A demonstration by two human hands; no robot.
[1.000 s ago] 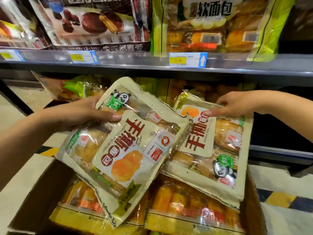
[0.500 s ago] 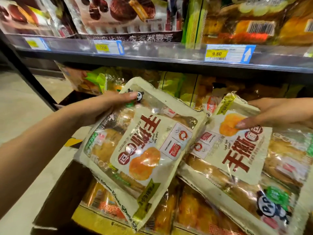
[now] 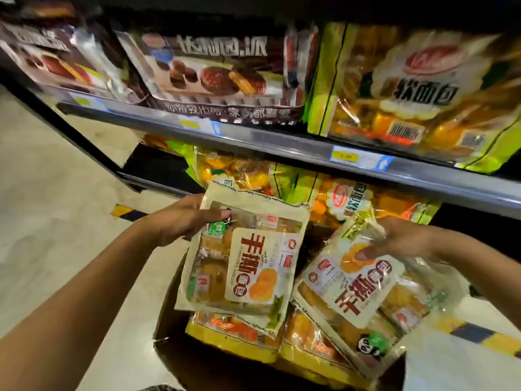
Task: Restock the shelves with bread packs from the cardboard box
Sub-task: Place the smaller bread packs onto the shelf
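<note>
Step in hand: carrying two bread packs from the cardboard box (image 3: pixel 180 351) up toward the lower shelf (image 3: pixel 158 165).
Left hand (image 3: pixel 180 224): my grip is pinching the upper left corner of the left bread pack (image 3: pixel 242 266), thumb on its printed face, the other fingers behind it and out of view.
Right hand (image 3: pixel 400 238): my grip is pinching the upper end of the right bread pack (image 3: pixel 358 292), thumb pressed on the orange print.
Left pack, lie: hangs below my hand, long axis close to upright, top edge tipped toward the shelf opening.
Right pack, lie: long axis slanted, upper end at my hand, lower end down over the box.
Packs to each other: side by side; edges look to overlap near the middle, though blur keeps me from being sure they touch.
Box: below both packs, yellow-wrapped packs (image 3: pixel 234 334) lying in it.
Lower shelf: ahead and above my hands, under the price rail (image 3: pixel 310 148); green-and-orange bread bags (image 3: pixel 346 196) already stand there, dark space at its left end.
Key relation: the shelf opening lies up and forward of both packs; my left hand is the nearer one.
Judgement: the left pack goes in first, top edge leading.
Risk: a slack wrapper may catch on the rail lip.
</note>
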